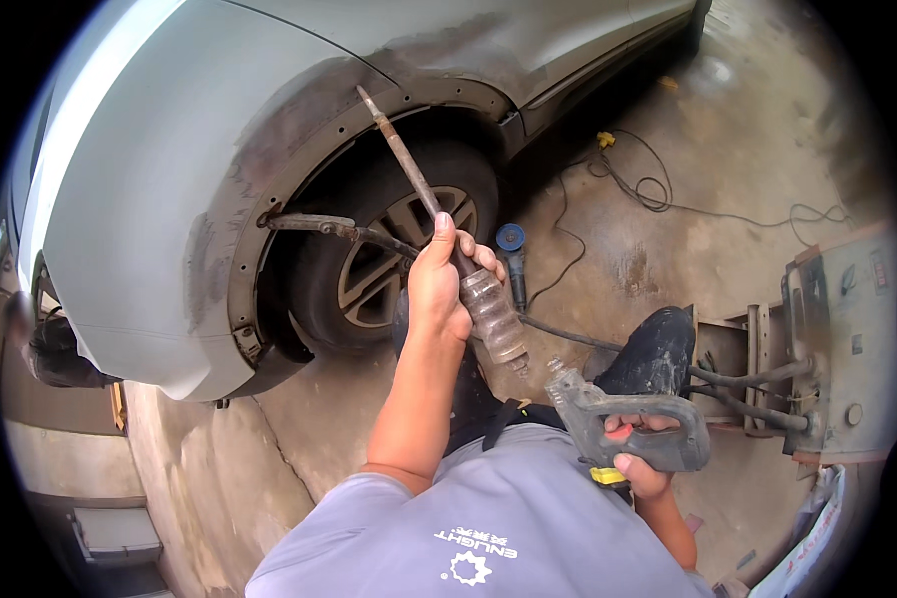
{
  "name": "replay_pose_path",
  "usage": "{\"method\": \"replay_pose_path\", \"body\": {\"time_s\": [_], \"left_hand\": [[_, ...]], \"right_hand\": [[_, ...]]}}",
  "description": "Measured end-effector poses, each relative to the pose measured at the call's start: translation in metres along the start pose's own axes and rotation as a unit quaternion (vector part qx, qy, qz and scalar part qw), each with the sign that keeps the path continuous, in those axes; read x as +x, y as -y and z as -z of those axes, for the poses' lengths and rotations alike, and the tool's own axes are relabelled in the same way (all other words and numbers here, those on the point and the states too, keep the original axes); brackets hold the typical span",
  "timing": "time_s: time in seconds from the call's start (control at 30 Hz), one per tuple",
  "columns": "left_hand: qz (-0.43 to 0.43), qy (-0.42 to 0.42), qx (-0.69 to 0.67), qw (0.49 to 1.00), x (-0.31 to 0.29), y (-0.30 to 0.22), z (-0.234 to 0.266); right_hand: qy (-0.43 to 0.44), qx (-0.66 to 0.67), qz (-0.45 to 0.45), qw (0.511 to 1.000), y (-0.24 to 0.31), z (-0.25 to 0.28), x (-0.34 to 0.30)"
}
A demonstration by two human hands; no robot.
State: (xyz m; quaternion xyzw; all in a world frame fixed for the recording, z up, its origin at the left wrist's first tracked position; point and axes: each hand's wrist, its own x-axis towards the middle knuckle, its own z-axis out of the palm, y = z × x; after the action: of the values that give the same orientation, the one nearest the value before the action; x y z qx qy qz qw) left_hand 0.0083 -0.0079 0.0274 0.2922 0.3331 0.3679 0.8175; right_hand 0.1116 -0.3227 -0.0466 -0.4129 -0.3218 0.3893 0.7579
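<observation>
My left hand is wrapped round a dent-puller slide hammer, a long thin metal rod with a ribbed, cloudy clear sleeve at its near end. The rod slants up and left, its tip appearing over the wheel-arch edge of the grey car fender; whether it touches cannot be told. My right hand grips a dark grey pistol-style handle with a red trigger. The handle's threaded stub points up and left, apart from the sleeve's lower end. Sanded, darkened patches run along the wheel arch.
A clamp bites the arch edge; its cable runs behind my left hand. Beyond it is the car wheel. An angle grinder lies on the concrete floor, near a cord with a yellow plug. A grey machine with thick cables stands right.
</observation>
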Motion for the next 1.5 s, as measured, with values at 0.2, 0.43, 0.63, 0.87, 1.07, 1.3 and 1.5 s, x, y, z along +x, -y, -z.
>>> {"method": "replay_pose_path", "body": {"time_s": [0.2,0.43,0.63,0.87,1.07,1.3,1.5], "left_hand": [[-0.033,0.105,-0.045,0.993,0.004,0.016,0.024],[-0.022,0.146,-0.063,0.987,0.011,-0.001,0.015],[-0.024,0.148,-0.055,0.987,0.017,-0.010,0.016],[-0.021,0.153,-0.061,0.986,0.017,-0.009,0.011],[-0.019,0.189,-0.077,0.979,0.018,-0.008,0.008],[-0.019,0.191,-0.072,0.979,0.019,-0.008,0.003],[-0.017,0.173,-0.086,0.981,0.020,-0.006,0.000]], "right_hand": [[0.009,0.001,-0.003,1.000,-0.003,-0.003,0.002],[0.008,-0.015,-0.005,1.000,0.000,-0.004,-0.001],[0.008,-0.009,-0.004,1.000,-0.001,-0.003,-0.002],[0.036,0.031,0.023,0.999,-0.005,-0.001,0.006],[0.047,0.023,0.009,0.999,-0.004,0.006,0.001],[0.057,0.040,0.025,0.997,-0.004,0.002,0.006],[0.044,0.046,0.041,0.997,-0.008,-0.001,0.002]]}}
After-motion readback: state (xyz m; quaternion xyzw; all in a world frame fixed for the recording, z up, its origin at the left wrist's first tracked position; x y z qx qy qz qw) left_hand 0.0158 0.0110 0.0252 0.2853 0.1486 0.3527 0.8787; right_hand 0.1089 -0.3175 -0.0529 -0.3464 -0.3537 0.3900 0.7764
